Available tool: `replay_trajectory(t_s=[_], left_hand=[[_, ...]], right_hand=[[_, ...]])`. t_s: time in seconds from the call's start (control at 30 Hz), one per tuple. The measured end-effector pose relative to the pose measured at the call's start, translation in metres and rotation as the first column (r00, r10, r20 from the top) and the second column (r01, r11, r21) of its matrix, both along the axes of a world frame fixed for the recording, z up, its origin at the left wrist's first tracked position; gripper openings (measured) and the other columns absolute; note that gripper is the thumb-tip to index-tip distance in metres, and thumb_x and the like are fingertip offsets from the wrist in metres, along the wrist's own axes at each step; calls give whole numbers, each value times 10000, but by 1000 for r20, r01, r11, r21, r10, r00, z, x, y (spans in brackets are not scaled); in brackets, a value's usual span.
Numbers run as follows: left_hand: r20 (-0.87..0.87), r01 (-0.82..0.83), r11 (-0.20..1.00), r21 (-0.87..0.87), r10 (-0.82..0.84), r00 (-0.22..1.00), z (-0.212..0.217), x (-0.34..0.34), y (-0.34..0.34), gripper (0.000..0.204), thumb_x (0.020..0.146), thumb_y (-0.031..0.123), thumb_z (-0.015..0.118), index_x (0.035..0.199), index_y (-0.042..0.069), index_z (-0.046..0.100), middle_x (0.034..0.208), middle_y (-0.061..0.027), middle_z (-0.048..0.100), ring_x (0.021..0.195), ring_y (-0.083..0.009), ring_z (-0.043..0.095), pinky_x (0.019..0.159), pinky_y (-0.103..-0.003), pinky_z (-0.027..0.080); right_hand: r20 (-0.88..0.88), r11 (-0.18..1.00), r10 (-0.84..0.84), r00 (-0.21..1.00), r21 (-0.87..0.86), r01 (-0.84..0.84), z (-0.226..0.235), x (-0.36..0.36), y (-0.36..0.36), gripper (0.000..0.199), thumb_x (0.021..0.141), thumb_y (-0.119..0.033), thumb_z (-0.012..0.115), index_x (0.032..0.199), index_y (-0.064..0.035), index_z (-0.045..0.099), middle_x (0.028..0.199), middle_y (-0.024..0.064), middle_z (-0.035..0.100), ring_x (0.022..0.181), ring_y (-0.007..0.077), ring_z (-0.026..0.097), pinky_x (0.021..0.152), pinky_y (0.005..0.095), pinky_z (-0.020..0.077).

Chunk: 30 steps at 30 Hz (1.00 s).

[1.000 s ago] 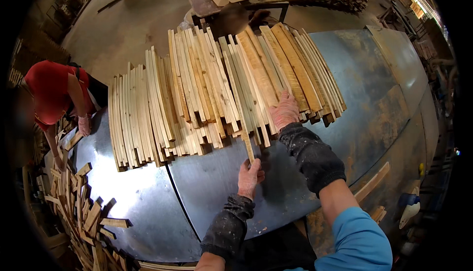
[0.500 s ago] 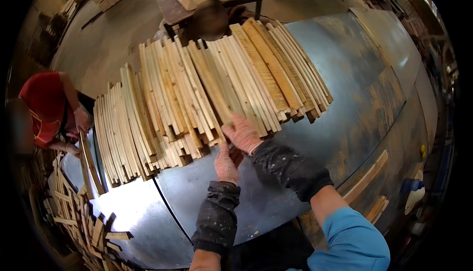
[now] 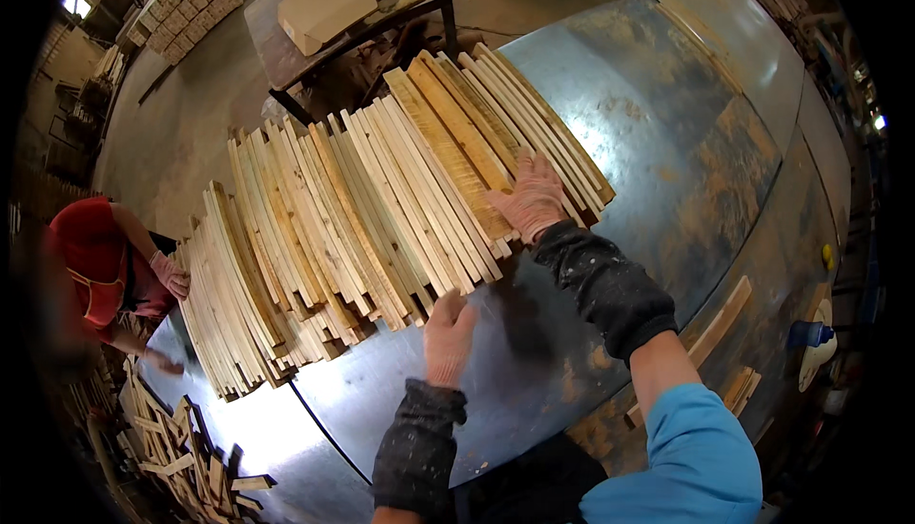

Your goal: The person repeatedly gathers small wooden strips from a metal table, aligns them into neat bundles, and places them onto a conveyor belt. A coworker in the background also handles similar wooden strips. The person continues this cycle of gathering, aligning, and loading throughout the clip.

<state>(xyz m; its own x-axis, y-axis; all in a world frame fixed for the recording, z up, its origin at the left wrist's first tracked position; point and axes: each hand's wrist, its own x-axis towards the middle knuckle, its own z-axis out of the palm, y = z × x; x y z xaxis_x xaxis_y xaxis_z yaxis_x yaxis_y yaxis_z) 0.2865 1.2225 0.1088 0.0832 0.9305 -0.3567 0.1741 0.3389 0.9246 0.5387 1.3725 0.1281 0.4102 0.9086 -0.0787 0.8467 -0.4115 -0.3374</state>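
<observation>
Right hand (image 3: 534,198) now farther right atop the slats (image 3: 381,219), left hand (image 3: 448,338) below them.

Both arms reach forward in dark sleeves, the left hand (image 3: 448,338) flat with fingers extended, the right hand (image 3: 530,198) spread palm-down farther out.

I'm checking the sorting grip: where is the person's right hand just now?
In the head view, the right hand lies flat on the near ends of the wooden slats, right of centre, up and right of the left hand.
</observation>
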Motion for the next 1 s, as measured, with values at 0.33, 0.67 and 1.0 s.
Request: replay_trajectory(t_s=[0.33,0.67,1.0], left_hand=[[-231,-42,975,-218,-10,973,4,108,113,530,914,243,780,1287,-114,661,1048,-246,767,910,-316,767,788,-413,609],[416,-72,847,-526,330,847,1,58,103,396,1151,371,578,1328,25,656,1216,-102,703,901,-212,665,797,-366,611],[539,-28,577,-817,779,320,-18,21,9,352,1142,403,594,1214,92,743,967,-1,699,736,-172,639,643,-338,574]], right_hand=[[-212,982,-45,976,-188,4,-1,5,-4,1224,828,-452,900,1753,-57,201,1451,255,610,1347,389,615,1153,442,509],[-672,995,-38,739,-94,-34,17,-3,-33,1141,855,-370,877,1739,-25,245,1656,277,491,1504,415,515,1224,435,444],[-642,998,-4,767,-54,-40,8,-35,-113,1101,845,-331,891,1721,-17,302,1608,287,538,1468,407,557,1208,417,457]])
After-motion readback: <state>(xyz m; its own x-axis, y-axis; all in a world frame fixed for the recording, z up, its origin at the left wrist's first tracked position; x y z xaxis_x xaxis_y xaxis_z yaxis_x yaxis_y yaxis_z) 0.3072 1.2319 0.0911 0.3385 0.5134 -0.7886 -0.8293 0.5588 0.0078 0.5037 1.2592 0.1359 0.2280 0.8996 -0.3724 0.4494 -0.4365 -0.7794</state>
